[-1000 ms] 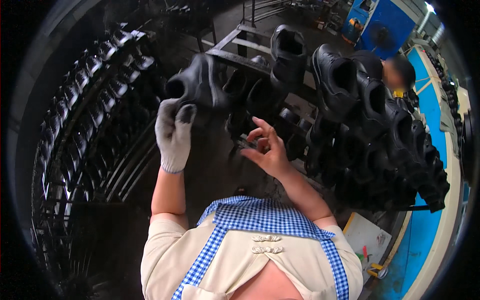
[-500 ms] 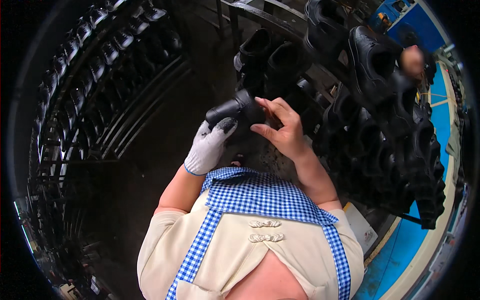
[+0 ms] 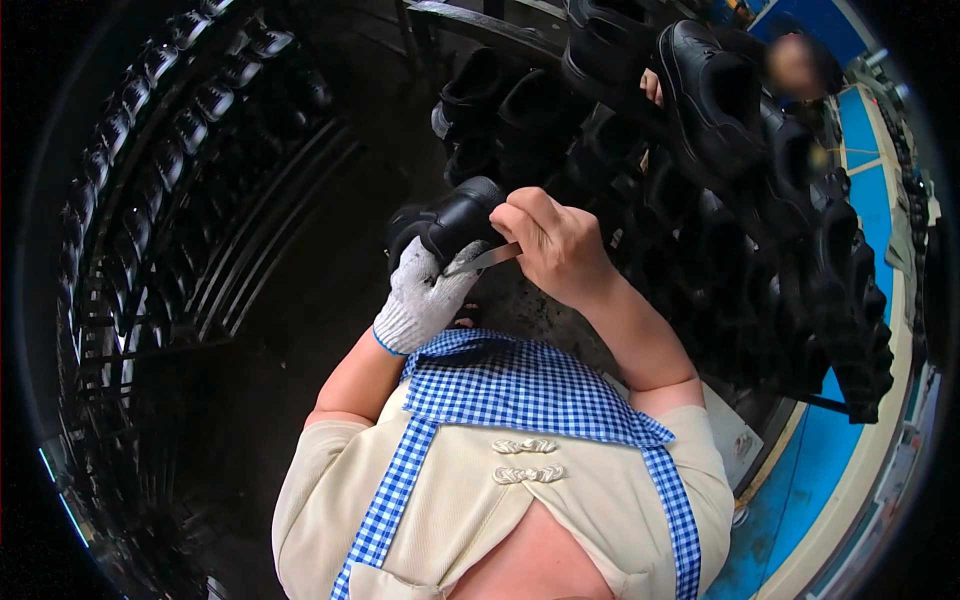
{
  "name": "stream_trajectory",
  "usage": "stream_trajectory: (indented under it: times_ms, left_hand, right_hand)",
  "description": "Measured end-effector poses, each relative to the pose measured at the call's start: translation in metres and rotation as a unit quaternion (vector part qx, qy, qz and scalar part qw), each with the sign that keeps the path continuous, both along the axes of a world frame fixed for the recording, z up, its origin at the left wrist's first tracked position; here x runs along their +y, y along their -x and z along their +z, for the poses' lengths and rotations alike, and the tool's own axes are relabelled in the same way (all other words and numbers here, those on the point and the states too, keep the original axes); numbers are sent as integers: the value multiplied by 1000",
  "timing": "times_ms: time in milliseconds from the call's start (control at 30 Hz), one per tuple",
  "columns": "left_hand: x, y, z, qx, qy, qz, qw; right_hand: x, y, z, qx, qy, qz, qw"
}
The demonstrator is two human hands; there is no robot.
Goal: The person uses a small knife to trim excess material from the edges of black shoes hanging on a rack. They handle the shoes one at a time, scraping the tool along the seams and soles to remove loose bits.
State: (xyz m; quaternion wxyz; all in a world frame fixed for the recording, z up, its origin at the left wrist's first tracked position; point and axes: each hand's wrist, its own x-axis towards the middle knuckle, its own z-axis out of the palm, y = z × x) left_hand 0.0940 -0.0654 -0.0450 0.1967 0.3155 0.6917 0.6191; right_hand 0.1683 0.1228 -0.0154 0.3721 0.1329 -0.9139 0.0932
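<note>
My left hand [image 3: 415,300] wears a white knit glove with dark fingertips. It is closed on a black shoe [image 3: 458,214], held up in front of my apron with the rounded end toward my right hand. My bare right hand [image 3: 562,252] grips a thin, flat metal blade [image 3: 495,257]. This blade points left, its far end at the gloved thumb and just below the shoe. Whether it touches the shoe I cannot tell. The curled right fingers hide the blade's other end.
Racks with many black shoes [image 3: 715,90] rise ahead and to the right. A curved rack of shoes [image 3: 170,160] stands on the left. Beyond the right rack runs a blue surface with a pale edge [image 3: 850,500]. Another person's hand [image 3: 652,87] shows among the shoes at upper right.
The shoe has turned in my left hand, its rounded end now toward the right. My right fingers have curled closed, and the blade now shows between the hands.
</note>
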Motion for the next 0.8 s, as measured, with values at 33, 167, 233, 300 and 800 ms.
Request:
stream_trajectory:
  times_ms: [33,167,233,300,800]
  left_hand:
    - [2,-1,2,-38,-5,-3,999]
    - [3,-5,1,-90,-33,18,995]
    - [-1,-1,2,-119,-35,12,992]
    - [-3,0,8,-143,-26,9,989]
    - [-14,7,45,351,152,-219,898]
  right_hand:
    - [3,6,-7,19,35,22,999]
    - [14,-1,-14,-134,600,191,765]
    - [20,-11,-10,-144,644,198,724]
    - [21,-13,-20,-156,591,164,775]
    - [2,-26,-68,-268,742,133,600]
